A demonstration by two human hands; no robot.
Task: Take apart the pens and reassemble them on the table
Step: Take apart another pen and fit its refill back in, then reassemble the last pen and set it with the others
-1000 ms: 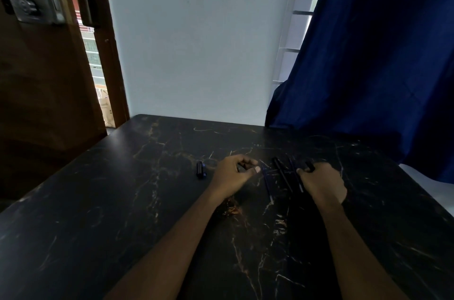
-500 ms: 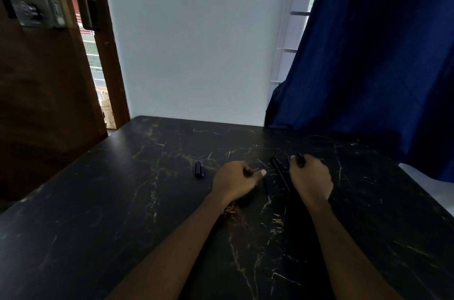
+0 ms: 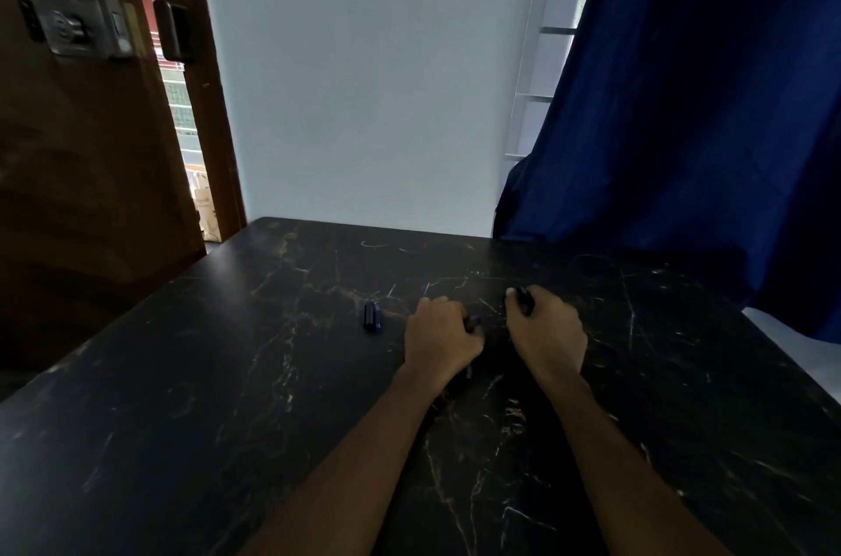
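Low at centre frame, our left hand (image 3: 439,337) curls its fingers round a dark pen part (image 3: 472,322). Our right hand (image 3: 546,332) grips a pen (image 3: 524,300). A small dark piece (image 3: 372,315) lies on the desk (image 3: 227,419), left of both.

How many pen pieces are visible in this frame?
3: a small dark piece lies on the table left of the left hand; a second piece sits in that hand's fingers; a third piece is gripped by the right hand. Others may be hidden between the hands.
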